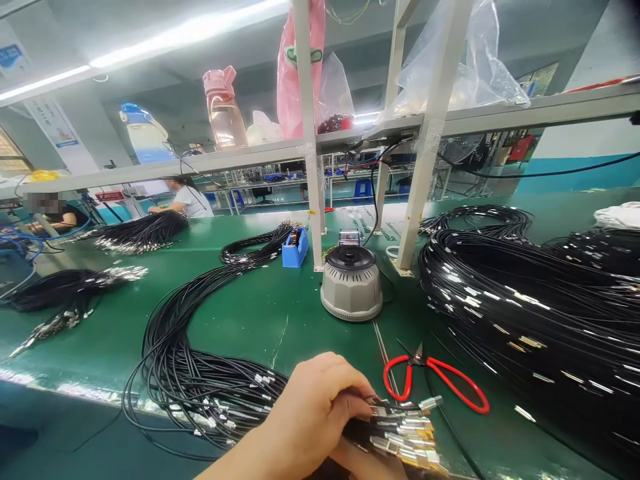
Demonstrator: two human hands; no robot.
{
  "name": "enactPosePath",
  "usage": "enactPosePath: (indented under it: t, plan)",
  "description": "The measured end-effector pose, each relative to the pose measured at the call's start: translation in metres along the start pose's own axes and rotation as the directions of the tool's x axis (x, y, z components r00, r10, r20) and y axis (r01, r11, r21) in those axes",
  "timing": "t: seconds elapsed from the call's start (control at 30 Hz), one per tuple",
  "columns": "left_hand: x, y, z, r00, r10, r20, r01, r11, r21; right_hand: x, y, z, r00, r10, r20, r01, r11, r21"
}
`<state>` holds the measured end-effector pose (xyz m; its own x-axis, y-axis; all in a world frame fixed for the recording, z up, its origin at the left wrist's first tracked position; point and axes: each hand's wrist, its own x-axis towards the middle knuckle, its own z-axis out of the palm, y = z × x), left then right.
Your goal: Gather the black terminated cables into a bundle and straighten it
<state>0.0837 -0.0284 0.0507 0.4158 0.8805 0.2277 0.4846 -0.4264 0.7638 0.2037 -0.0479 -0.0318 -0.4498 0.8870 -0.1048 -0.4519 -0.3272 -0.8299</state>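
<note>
My left hand (320, 413) reaches in from the lower left, its thumb and fingers pinched on the ends of black cables (220, 357) near the bottom middle. Metal connector ends (407, 433) fan out to the right past its fingertips, with some yellow showing among them. Below it, my right hand (370, 461) is partly seen, closed around the same bundle; most of its fingers are hidden. The bundle curves left and back across the green table. Just beyond the connector ends lie red-handled cutters (417, 363) with their blades apart.
A round grey machine with a black top (351, 283) stands mid-table, beside a blue tape dispenser (295, 248). A large coil of black cables (500, 300) fills the right side. More cable bundles (75, 287) lie left. Shelf posts (420, 167) rise behind. Two people sit at far left.
</note>
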Motion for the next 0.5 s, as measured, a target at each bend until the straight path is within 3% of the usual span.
enactPosePath:
  t: [0.13,0.27,0.33,0.4,0.5]
  plan:
    - [-0.02,-0.008,-0.016,0.979,-0.202,0.02,0.202,0.978,-0.042,-0.002,0.005,0.0,0.978,-0.203,-0.049,0.184,0.949,-0.255]
    - [-0.045,-0.032,0.003,0.986,-0.113,0.119,0.105,0.992,0.075,-0.001,0.011,-0.003,0.906,-0.399,-0.139,0.321,0.864,-0.388]
    - [-0.048,-0.039,0.02,0.989,-0.149,0.024,0.146,0.984,0.097,-0.001,0.013,-0.01,0.819,-0.543,-0.187,0.389,0.765,-0.514]
    - [-0.045,-0.037,0.032,0.989,-0.149,0.017,0.146,0.979,0.14,-0.002,0.013,-0.02,0.738,-0.654,-0.166,0.439,0.653,-0.618]
    - [-0.038,-0.023,0.035,0.987,-0.106,0.123,0.078,0.974,0.213,-0.004,0.005,-0.035,0.726,-0.683,-0.082,0.465,0.575,-0.674]
